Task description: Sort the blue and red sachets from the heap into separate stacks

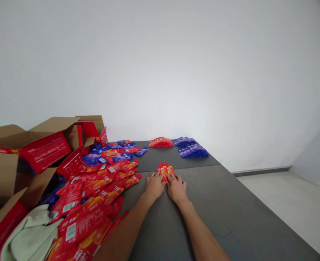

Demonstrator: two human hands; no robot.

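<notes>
A small fanned set of red packets (164, 171) with orange pictures lies on the dark grey table (203, 192), in front of me. My left hand (154, 185) holds it at its left edge, fingers bent against it. From the other side my right hand (176, 186) closes on the right edge, its fingertips over the packets. The thumbs come near each other at the packets' lower end, partly hidden by the hands. To the left of my left hand spreads a heap of loose red packets (94, 194), several with barcodes showing.
Fanned red packets (161, 142) and blue packets (192, 149) lie at the table's far end by the white wall. Mixed blue and red packets (119, 150) sit back left. Open cardboard boxes (45, 150) and a pale green cloth (32, 235) flank the heap.
</notes>
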